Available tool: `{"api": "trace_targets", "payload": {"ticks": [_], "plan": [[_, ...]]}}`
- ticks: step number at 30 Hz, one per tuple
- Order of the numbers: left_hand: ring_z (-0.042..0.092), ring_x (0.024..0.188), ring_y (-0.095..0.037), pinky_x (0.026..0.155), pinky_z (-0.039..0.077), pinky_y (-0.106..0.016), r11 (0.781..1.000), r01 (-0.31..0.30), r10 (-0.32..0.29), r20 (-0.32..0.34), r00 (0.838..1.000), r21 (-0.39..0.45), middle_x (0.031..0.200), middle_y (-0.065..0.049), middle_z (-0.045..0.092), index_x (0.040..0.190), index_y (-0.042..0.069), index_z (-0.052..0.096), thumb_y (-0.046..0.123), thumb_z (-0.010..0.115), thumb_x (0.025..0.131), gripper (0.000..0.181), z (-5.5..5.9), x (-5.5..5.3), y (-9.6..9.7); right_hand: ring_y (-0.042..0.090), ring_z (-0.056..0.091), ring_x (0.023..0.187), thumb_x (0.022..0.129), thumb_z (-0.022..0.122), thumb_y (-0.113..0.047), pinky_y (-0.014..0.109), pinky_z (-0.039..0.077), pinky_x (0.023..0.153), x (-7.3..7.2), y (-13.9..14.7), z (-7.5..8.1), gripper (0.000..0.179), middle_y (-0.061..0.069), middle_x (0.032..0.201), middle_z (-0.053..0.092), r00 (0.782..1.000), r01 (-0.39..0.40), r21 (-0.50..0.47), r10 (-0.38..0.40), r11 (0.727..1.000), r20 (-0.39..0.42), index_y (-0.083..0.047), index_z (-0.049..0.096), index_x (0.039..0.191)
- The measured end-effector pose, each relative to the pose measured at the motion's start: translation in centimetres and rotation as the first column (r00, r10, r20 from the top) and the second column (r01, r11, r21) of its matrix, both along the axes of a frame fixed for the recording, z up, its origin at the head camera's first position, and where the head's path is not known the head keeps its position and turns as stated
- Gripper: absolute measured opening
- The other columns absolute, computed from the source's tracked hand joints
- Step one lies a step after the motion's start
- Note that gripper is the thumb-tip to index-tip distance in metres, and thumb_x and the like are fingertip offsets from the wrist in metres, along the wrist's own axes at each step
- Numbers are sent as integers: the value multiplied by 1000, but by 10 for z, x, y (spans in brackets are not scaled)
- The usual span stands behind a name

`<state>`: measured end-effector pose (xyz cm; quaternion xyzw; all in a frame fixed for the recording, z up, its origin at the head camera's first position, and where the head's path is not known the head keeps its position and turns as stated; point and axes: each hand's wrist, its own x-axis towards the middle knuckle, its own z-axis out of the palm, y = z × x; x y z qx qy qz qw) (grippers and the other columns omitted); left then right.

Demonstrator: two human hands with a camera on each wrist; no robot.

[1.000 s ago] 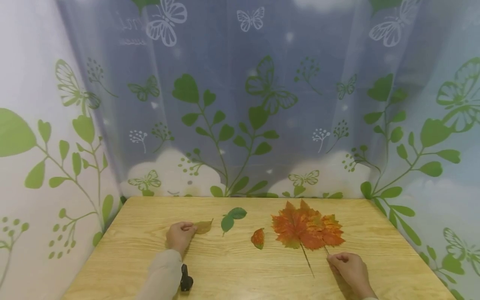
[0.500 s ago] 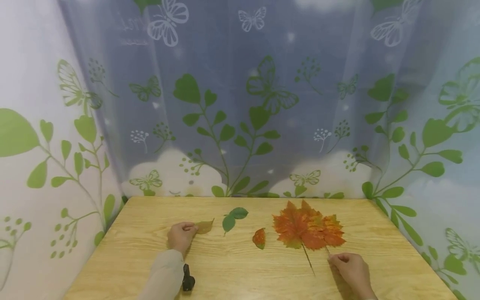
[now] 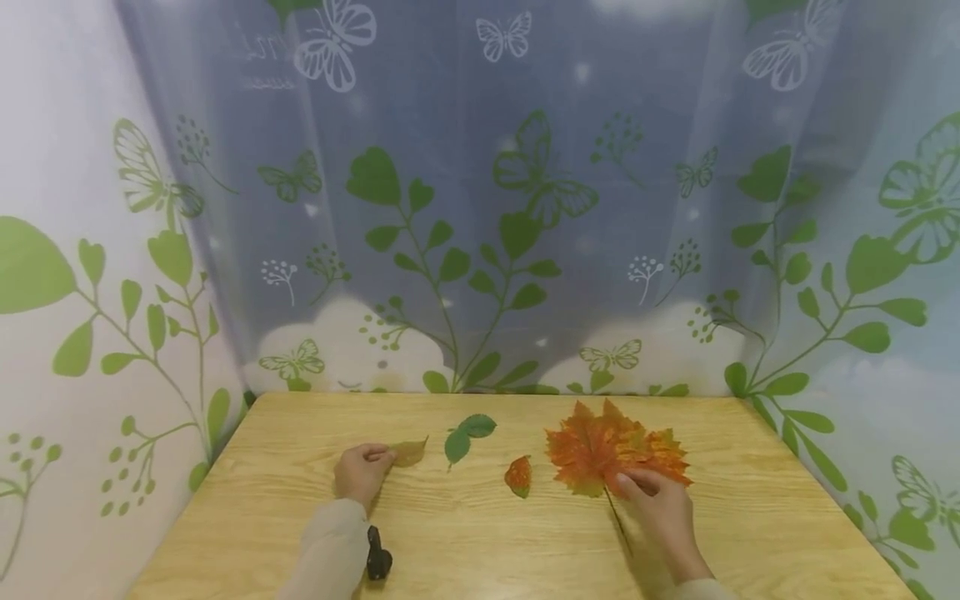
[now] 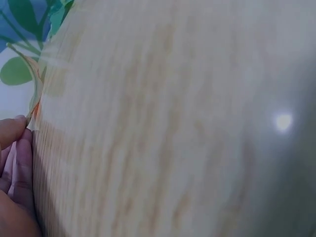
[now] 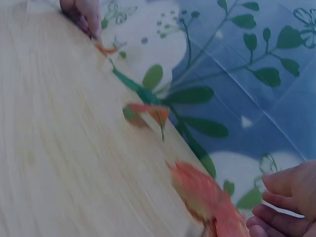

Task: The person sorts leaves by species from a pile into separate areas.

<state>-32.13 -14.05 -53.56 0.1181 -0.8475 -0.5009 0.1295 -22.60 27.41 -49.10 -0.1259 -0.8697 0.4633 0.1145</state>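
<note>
In the head view my left hand (image 3: 362, 473) pinches one end of a yellowish-brown leaf (image 3: 410, 452) between thumb and fingers, low at the tabletop. The left wrist view catches the same leaf (image 4: 36, 91) edge-on at its left border. Over the lower part of the orange-red maple leaves (image 3: 581, 450) is my right hand (image 3: 666, 515), thumb and forefinger close to the leaf bases. From the right wrist, a gap shows between that thumb and the loosely bent fingers (image 5: 269, 217), with nothing in it. One dark stem (image 3: 618, 521) points toward me; the other is hidden behind the hand.
Between the hands lie a small red-orange leaf (image 3: 518, 477) and a green leaf sprig (image 3: 459, 443). A black device (image 3: 378, 557) sits at the left wrist. Behind the wooden table (image 3: 465, 542) hangs a printed curtain (image 3: 450, 275) that meets its far edge.
My right hand has let go of the right maple leaf's stem and moved up and left over the leaves. The left hand and its brown leaf stay in place.
</note>
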Motion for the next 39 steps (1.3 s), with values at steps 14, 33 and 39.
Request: {"api": "trace_targets", "payload": {"ticks": [14, 33, 39], "plan": [[69, 82, -27, 79, 51, -45, 1000, 7, -7, 17, 1000, -1, 87, -11, 73, 97, 2, 74, 20, 73, 85, 22, 7, 7, 3, 22, 67, 87, 89, 70, -17, 29, 55, 70, -35, -95, -20, 29, 15, 98, 71, 989, -135, -210, 118, 968, -94, 5, 69, 107], [68, 84, -29, 81, 50, -45, 1000, -28, 28, -2, 1000, -10, 87, -11, 74, 97, 3, 74, 21, 73, 85, 22, 8, 9, 7, 8, 57, 59, 82, 76, -12, 23, 46, 53, -43, -118, -41, 13, 4, 69, 67, 991, -78, -99, 66, 992, -114, 1, 73, 84], [69, 81, -26, 79, 51, -44, 1000, -23, 23, -1, 1000, -4, 86, -9, 74, 96, 3, 74, 22, 73, 85, 22, 3, 8, 3, 8, 56, 63, 81, 76, -12, 23, 46, 56, -43, -119, -46, 12, 3, 71, 67, 991, -77, -87, 67, 993, -114, -1, 73, 83]]}}
